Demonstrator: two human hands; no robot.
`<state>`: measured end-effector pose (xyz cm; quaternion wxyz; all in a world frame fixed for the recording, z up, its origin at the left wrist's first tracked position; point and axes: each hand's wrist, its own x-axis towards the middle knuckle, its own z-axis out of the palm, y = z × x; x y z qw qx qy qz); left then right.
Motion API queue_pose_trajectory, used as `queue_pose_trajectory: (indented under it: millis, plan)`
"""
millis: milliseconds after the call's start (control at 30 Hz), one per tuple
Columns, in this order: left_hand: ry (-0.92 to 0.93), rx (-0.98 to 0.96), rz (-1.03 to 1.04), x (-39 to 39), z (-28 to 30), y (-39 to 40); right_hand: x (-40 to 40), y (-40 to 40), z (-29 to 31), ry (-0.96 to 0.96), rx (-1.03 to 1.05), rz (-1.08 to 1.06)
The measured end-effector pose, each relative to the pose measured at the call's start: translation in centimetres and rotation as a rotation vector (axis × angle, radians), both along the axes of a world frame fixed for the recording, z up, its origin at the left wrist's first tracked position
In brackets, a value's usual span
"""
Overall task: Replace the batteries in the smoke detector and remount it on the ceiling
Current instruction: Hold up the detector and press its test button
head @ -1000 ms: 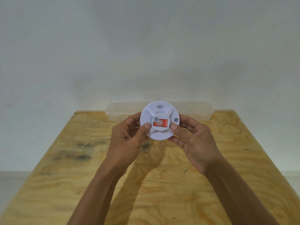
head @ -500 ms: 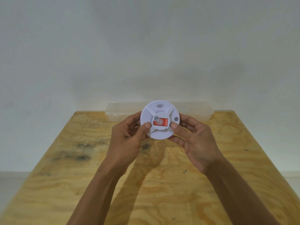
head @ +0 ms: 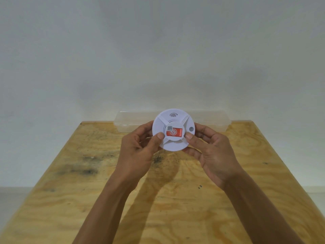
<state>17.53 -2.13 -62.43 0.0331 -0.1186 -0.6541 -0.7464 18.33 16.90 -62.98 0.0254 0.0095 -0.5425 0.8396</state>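
Note:
A round white smoke detector (head: pixel 173 118) is held upright above the table, its front facing me, with a red label (head: pixel 174 132) and a small code sticker at its centre. My left hand (head: pixel 139 150) grips its left rim, thumb on the front face. My right hand (head: pixel 212 152) grips the right rim, thumb pressed near the label's lower right corner. The detector's back is hidden. No batteries are visible.
A plywood table (head: pixel 88 191) with dark stains stretches below my arms. A long clear plastic box (head: pixel 216 123) lies along the table's far edge against a plain white wall (head: pixel 158 50), partly hidden behind the detector.
The detector has risen very slightly in my hands; both grips stay the same.

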Motion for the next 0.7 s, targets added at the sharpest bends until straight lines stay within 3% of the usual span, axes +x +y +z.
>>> queue_pose_trajectory:
  millis: [700]
  plan:
    - [0.004,0.007,0.003,0.35,0.44,-0.09,0.44,0.06,0.52,0.016,-0.002,0.01]
